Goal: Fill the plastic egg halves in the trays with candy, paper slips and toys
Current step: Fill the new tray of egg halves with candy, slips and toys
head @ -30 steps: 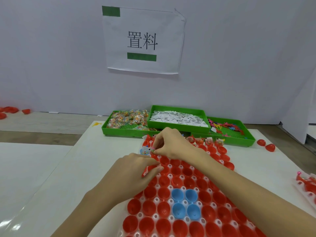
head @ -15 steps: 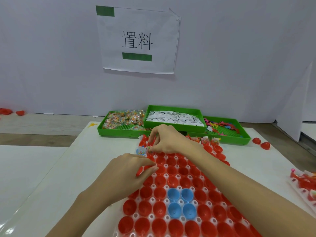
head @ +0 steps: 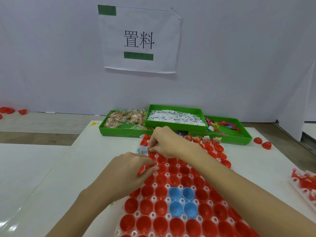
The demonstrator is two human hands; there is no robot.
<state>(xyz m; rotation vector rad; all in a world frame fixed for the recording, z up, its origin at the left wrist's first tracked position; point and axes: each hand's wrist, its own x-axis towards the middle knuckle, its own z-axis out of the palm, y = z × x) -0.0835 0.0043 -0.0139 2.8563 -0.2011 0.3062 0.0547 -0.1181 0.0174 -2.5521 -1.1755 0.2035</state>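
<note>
A white worktop [head: 71, 168] fills the lower frame beneath a grey wall carrying a paper sign [head: 139, 39]. At centre, three green trays hold candy [head: 125, 118], paper slips [head: 175, 115] and toys [head: 222, 124]. The egg tray [head: 154, 184] runs from centre to bottom edge, its red and blue halves mostly bare. The right hand [head: 166, 142] pinches something small over the far left cups; what it is cannot be told. The left hand [head: 130, 170], fingers curled, rests on the tray's left edge. The halves look light, thin and slippery, so steadying the tray edge seems wise.
</note>
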